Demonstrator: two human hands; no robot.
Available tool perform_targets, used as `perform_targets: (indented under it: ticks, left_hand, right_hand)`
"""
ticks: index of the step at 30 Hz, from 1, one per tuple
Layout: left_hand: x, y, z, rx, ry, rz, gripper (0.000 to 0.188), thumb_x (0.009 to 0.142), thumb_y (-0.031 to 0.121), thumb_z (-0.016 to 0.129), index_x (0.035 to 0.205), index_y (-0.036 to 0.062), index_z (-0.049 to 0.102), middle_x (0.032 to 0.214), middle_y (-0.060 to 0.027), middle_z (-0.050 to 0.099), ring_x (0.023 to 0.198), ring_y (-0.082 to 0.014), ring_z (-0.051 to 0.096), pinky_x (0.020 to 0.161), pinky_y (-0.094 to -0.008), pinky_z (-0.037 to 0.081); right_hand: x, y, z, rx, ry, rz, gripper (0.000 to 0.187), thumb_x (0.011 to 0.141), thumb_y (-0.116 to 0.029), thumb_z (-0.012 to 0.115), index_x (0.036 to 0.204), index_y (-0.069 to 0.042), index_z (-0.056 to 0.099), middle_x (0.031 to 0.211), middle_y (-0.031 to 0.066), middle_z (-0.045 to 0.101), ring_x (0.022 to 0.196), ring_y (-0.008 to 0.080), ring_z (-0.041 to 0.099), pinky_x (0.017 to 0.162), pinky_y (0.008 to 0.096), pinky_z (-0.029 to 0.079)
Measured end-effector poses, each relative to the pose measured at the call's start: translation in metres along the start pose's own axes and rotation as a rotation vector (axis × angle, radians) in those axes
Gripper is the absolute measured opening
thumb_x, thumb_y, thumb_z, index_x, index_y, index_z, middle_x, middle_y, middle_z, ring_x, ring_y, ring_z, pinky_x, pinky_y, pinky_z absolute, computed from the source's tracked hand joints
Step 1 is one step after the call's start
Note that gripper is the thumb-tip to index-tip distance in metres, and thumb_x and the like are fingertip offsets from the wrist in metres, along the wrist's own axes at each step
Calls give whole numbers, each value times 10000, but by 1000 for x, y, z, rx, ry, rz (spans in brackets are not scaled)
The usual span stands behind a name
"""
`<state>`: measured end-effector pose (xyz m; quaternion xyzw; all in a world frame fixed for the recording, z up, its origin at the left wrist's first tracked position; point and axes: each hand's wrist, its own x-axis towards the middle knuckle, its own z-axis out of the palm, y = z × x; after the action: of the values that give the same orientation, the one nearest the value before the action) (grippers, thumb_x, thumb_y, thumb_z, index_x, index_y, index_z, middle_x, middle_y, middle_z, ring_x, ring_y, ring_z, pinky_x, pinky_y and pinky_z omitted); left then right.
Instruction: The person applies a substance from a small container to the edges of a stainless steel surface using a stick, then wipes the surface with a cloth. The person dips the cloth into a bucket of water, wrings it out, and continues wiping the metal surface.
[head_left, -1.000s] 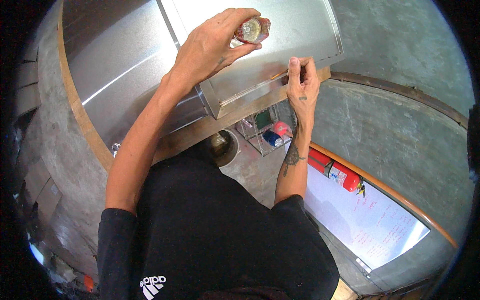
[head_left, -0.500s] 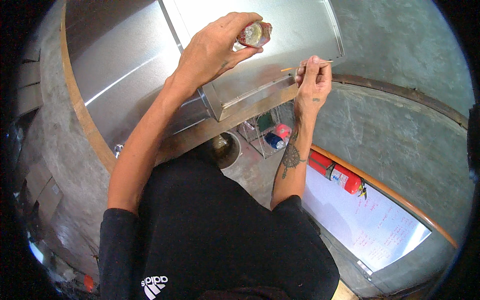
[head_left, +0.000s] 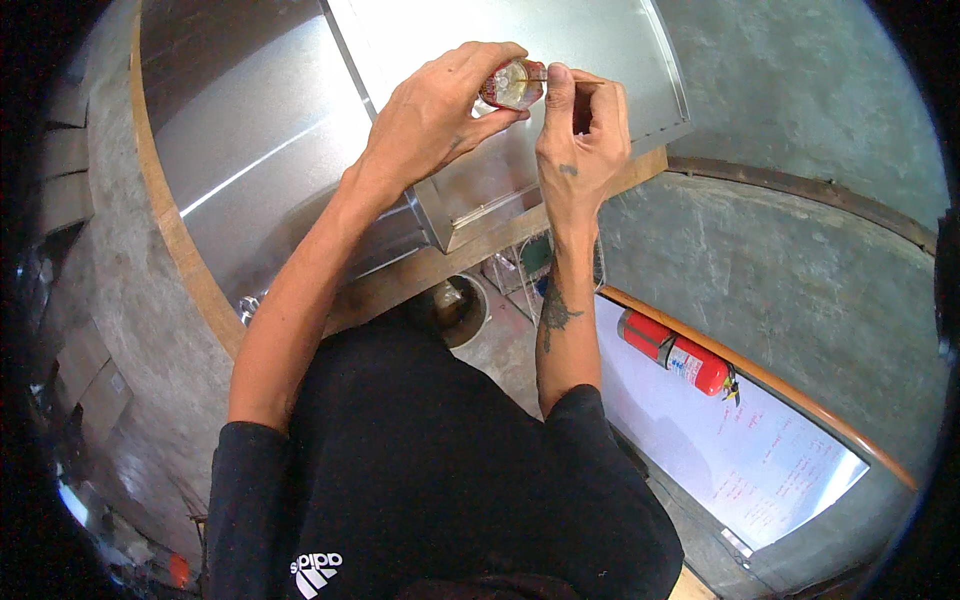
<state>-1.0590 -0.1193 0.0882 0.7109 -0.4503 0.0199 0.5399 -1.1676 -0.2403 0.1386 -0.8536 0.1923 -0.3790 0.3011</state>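
Above the metal surface, my left hand (head_left: 432, 115) is closed around a small clear container (head_left: 513, 84) with red on its sides. The container's round end faces me. Close beside it on the right, my right hand (head_left: 583, 130) pinches a thin stick (head_left: 592, 81) between thumb and fingers. The stick's far end reaches to the container and overlaps its round end; I cannot tell whether it is inside or only in front. Fingers hide the middle of the stick.
Below my hands is a shiny metal worktop (head_left: 270, 110) with a wooden edge (head_left: 400, 285). Under it stand a round bucket (head_left: 484, 318) and a wire rack (head_left: 508, 272). A red fire extinguisher (head_left: 680, 355) lies against a whiteboard (head_left: 690, 430) at the right.
My right hand has moved up and left with the stick, from apart to right beside the container. My left hand still holds the container, slightly lower in the picture.
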Motion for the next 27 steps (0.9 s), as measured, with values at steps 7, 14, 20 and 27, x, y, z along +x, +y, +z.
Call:
perform_targets:
  ticks: [7, 14, 20, 27]
  left_hand:
    - [1, 1, 0, 5, -1, -21, 576, 903, 275, 896, 1408, 123, 663, 1239, -118, 756, 1037, -275, 766, 882, -387, 630]
    - [1, 2, 1, 16, 14, -6, 579, 904, 303, 898, 1406, 132, 667, 1253, -115, 758, 1058, -281, 770, 900, -389, 632]
    - [0, 0, 4, 23, 15, 4, 557, 920, 332, 862, 1398, 128, 663, 1279, -94, 751, 1105, -296, 763, 957, -409, 640]
    - [-1, -2, 4, 41, 9, 1, 575, 909, 353, 871, 1398, 130, 667, 1288, -92, 753, 1104, -285, 768, 956, -398, 649]
  right_hand:
    - [-2, 4, -20, 118, 213, 126, 250, 1122, -228, 664, 1060, 14, 675, 915, 32, 618, 803, 111, 550, 693, 296, 484]
    - [6, 55, -71, -40, 49, 251, 354, 1144, -311, 618, 948, -17, 589, 766, 18, 561, 708, 113, 493, 648, 318, 445]
    - [-8, 74, -79, -216, -106, 279, 365, 1144, -317, 622, 917, -34, 586, 722, 25, 579, 657, 96, 528, 604, 291, 451]
    - [-13, 74, -78, -212, -149, 293, 367, 1145, -319, 604, 938, -17, 577, 719, 120, 604, 647, 198, 561, 634, 392, 487]
